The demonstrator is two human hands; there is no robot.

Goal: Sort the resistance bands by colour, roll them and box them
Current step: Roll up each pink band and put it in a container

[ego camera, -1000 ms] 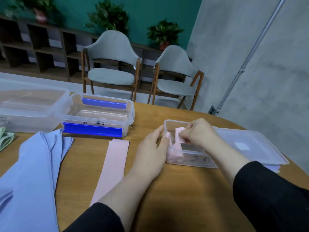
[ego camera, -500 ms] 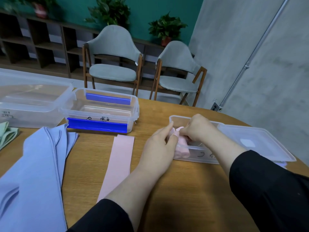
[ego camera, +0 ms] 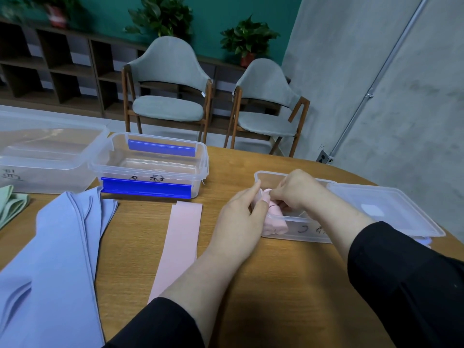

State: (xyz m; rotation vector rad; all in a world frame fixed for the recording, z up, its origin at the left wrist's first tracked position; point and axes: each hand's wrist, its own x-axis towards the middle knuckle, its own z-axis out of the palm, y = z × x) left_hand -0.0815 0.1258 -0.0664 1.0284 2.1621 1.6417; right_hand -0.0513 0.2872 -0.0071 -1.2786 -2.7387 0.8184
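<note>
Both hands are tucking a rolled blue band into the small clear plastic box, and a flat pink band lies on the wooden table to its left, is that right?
Not quite: the rolled band is pink, not blue, as the head view shows. The left hand and right hand are tucking it into the small clear plastic box, with the flat pink band on the wooden table to its left.

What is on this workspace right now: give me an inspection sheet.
Surface: wooden table.
Job's things: pink rolls in small clear box; flat pink band; blue bands; green band; blue-clipped box; large box.
Clutter: lid beside small box.
Grippers: left hand and right hand hold a pink roll at the box.
Cables: nothing seen.
Surroundings: two chairs, shelf, plants, wall conduit.
</note>
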